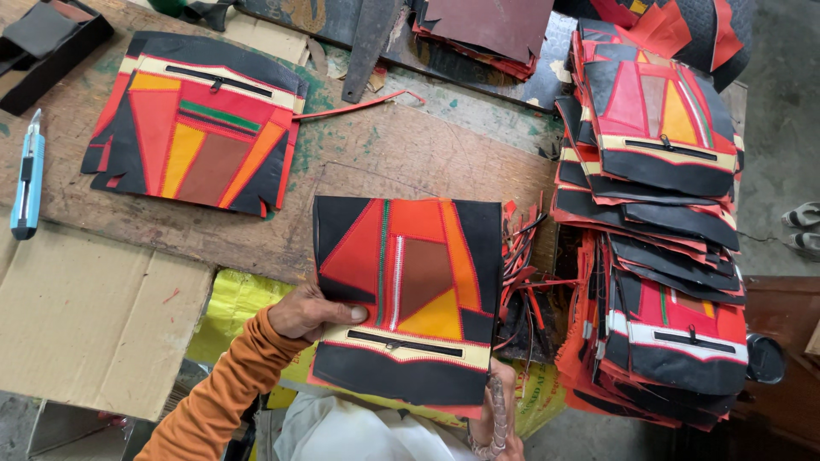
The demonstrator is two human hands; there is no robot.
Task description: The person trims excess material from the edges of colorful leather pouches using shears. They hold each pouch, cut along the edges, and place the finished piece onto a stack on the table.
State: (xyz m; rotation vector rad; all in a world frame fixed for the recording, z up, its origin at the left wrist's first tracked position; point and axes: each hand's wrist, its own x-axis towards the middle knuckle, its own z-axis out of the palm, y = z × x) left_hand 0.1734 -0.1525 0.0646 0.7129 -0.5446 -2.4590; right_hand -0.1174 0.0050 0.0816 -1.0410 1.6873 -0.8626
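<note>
Patchwork panel (406,294) btwn hands; stack (658,256) rt

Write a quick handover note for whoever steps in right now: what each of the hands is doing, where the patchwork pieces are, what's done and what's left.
Left hand: grips the left edge of a patchwork panel, thumb on top.
Right hand: at the panel's lower right corner, mostly hidden, seems to hold it from below.
The panel is held flat above the wooden table, zipper side toward the person.
Another panel lies alone at the table's upper left.
A tall stack of panels sits on the right.
A blue utility knife lies at the far left, untouched.
Done or left: cannot tell which pile is finished.
</note>
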